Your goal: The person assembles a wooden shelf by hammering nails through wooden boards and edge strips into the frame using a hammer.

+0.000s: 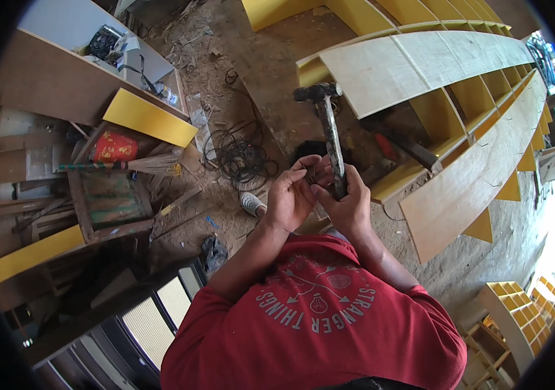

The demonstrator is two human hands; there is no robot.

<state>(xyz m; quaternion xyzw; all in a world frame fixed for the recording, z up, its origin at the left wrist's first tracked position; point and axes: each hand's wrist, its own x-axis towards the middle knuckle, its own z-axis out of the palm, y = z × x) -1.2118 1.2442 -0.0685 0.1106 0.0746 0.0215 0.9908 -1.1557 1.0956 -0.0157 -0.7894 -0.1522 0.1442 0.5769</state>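
Observation:
My right hand [350,205] is closed round the lower handle of a hammer [331,127]. The hammer stands head up, its dark head away from me and its handle spotted with pale paint. Just left of it, my left hand [290,200] is cupped with curled fingers around several thin dark nails [312,174]. The fingertips of both hands meet near the nails. Ahead to the right, a long pale plywood panel [466,175] lies on a yellow shelf frame, with several thin nails standing in it. A second pale panel [433,62] covers the frame's farther part.
Tangled black cable [242,156] lies on the littered floor, near a shoe [251,204]. On the left are a yellow board [149,118], a broom [151,165], a red container [115,147] and scrap wood. Another hammer-like tool [414,153] rests by the shelf frame.

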